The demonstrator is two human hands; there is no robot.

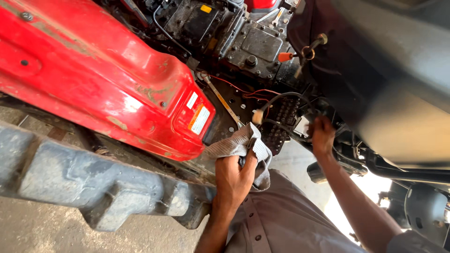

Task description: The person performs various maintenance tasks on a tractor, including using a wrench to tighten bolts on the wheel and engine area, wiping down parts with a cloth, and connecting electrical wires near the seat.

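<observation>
Big tyre lugs (93, 187) far left of fingers, worn red fender (103, 79) above. Left hand (234, 175) clenched on grey rag (246, 147); cloth bunched over knuckles, likely to keep grip and wipe grime. Beyond fingertips: perforated black plate (281, 124), greasy gearbox housing (253, 44). White connector (257, 116) dangles between both hands. Right hand (322, 136) reaches up into black cables (286, 98) under dark seat base (398, 93); fingers curled, apparently pinching cable, exact grip hidden.

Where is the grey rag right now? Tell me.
The grey rag is low in the middle of the head view, bunched in the left hand, just right of the red fender.
</observation>
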